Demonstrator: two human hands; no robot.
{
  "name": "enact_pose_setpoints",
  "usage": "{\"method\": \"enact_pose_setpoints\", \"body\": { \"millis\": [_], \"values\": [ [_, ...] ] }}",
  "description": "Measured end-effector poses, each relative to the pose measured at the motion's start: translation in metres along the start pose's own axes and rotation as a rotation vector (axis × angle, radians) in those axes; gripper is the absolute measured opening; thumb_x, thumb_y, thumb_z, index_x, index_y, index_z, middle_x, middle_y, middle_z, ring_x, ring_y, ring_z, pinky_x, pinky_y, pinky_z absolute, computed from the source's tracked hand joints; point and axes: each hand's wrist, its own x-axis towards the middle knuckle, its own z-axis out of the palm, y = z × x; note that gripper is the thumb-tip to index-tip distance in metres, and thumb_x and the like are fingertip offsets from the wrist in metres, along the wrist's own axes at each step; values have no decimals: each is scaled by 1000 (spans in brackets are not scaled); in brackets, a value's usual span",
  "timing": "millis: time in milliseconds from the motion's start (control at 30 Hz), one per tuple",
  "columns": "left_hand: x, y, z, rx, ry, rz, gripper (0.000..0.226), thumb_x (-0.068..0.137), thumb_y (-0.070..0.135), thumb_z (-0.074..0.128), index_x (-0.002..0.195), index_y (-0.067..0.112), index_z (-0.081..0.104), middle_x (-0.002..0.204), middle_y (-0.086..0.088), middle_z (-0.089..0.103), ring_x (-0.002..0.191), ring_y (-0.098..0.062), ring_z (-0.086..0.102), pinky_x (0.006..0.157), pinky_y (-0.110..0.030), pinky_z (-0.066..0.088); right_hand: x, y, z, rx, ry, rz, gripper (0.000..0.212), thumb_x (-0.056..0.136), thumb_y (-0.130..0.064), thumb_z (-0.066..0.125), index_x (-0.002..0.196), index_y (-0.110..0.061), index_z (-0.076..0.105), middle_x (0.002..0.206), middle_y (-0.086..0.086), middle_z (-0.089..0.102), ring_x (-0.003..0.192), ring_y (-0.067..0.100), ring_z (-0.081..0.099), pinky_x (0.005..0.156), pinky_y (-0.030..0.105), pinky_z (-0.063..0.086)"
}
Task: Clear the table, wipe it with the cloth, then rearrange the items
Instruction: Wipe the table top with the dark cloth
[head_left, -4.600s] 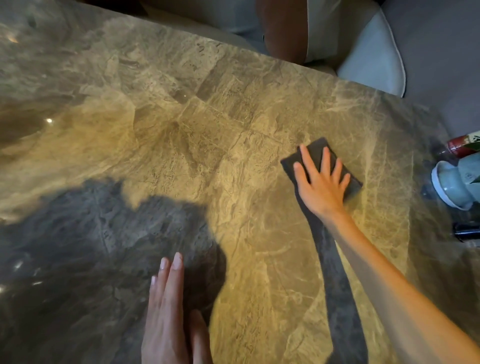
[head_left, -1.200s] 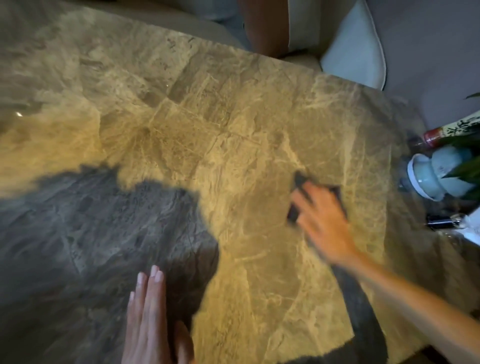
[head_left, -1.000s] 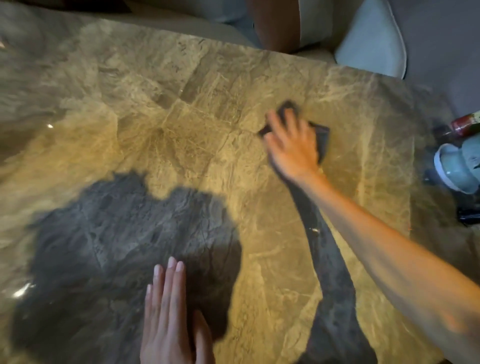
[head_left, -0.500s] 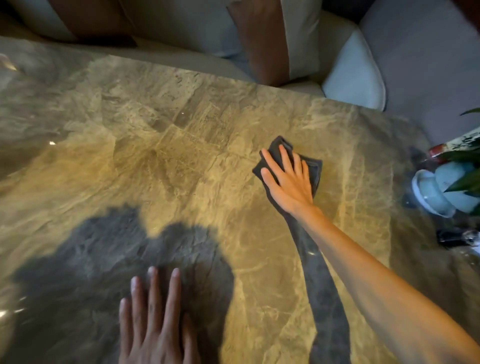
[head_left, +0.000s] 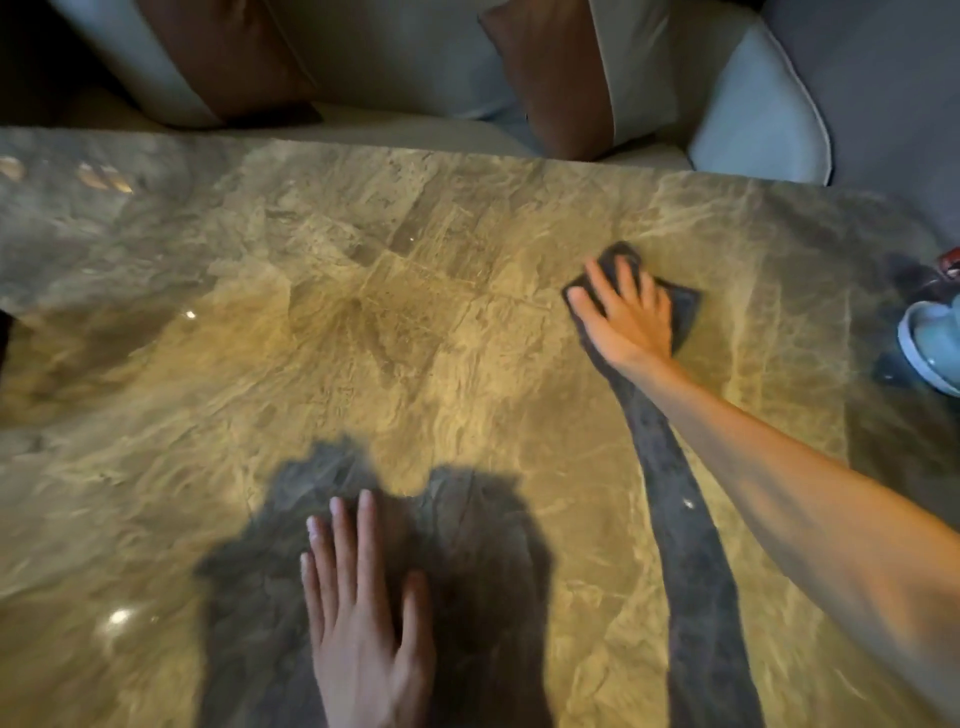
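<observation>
The bench is a polished stone slab with brown and grey veining, lit warmly from above. Most of its surface is bare.

The right hand lies palm down on a dark cloth toward the far right part of the bench. Its fingers are spread and extended, pressing flat on the fabric rather than gripping it. The cloth is folded small; its dark edges show beyond the fingertips and on the hand's right side, while the rest is covered by the palm. The bare right forearm runs from the lower right corner up to the hand and throws a long dark shadow on the stone beside it.

The left hand rests flat on the near edge of the bench, fingers straight and close together, thumb slightly out, holding nothing. It sits inside a broad shadow of the person.

At the right edge a pale blue-grey ceramic vessel lies or stands partly out of view; its orientation cannot be determined. Just above it a red-capped item is cut off by the frame edge. Both are well apart from the cloth.

Beyond the far edge of the bench stands a light upholstered sofa with a brown cushion and a second brown cushion to the left.
</observation>
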Motion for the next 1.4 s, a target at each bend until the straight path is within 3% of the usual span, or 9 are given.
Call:
{"method": "enact_pose_setpoints", "body": {
  "millis": [233, 367, 500, 667, 867, 1100, 1200, 1267, 1400],
  "values": [
    [23, 36, 6, -39, -122, 424, 61, 96, 28, 40, 152, 16, 19, 163, -5, 6, 152, -21, -3, 123, -39, 1, -149, -49, 22, -29, -68, -812, 61, 93, -58, 39, 149, -37, 36, 162, -2, 27, 151, 24, 19, 123, 45, 15],
    [0, 26, 11, 53, -301, 526, 53, 99, 26, 29, 149, 12, 28, 161, -8, 19, 151, -19, 8, 123, -42, 12, -247, -30, 24, 177, -369, -965, 42, 91, -41, 49, 131, -30, 58, 154, -5, 42, 150, 17, 21, 121, 51, 17],
    [-63, -3, 0, 67, -382, 536, 48, 97, 20, 34, 142, 6, 41, 150, -8, 42, 143, -22, 33, 115, -45, 30, -324, -4, 28, 125, -240, -1097, 34, 98, -42, 47, 129, -37, 60, 145, -5, 53, 145, 24, 35, 120, 47, 24],
    [-140, -29, -24, 18, -489, 662, 49, 94, 16, 47, 141, 3, 42, 155, -9, 33, 147, -22, 27, 120, -44, 23, -387, 15, 25, 238, -225, -1164, 30, 97, -31, 57, 125, -40, 63, 139, -11, 58, 141, 14, 41, 119, 38, 28],
    [-196, -50, -41, 23, -594, 725, 70, 81, 0, 53, 147, 1, 31, 160, -11, 21, 148, -28, 22, 116, -47, 30, -418, 16, 14, 361, -460, -1046, 35, 96, -17, 54, 125, -33, 64, 141, -10, 57, 144, 5, 35, 122, 36, 23],
    [-158, 9, -62, -285, -535, 365, 52, 95, 13, 45, 146, 21, 36, 152, 5, 38, 141, -5, 36, 113, -31, 37, -380, 3, -44, 872, -873, -376, 35, 92, -20, 57, 125, -29, 63, 126, -26, 64, 122, -4, 56, 111, 27, 39],
    [-98, 34, -70, -336, -346, 160, 46, 95, 31, 44, 140, 24, 44, 142, 4, 52, 131, -6, 49, 109, -32, 42, -322, 11, -86, 1260, -753, -90, 39, 87, -19, 63, 126, -16, 59, 118, -16, 71, 114, 2, 63, 99, 17, 47],
    [-63, 35, -77, -299, -138, -10, 39, 95, 21, 48, 134, 21, 50, 129, 1, 61, 118, -11, 57, 100, -31, 46, -270, 21, -110, 1361, -493, 22, 54, 80, -32, 64, 130, -15, 54, 111, -17, 73, 105, -1, 67, 87, 12, 51],
    [-59, -1, -77, -75, 121, -140, 34, 90, 19, 43, 122, 12, 49, 109, -5, 53, 102, -19, 46, 90, -37, 39, -164, 26, -120, 1014, -126, -63, 35, 97, -32, 55, 132, -32, 51, 142, -3, 55, 127, 0, 49, 108, 16, 38]
  ]
}}
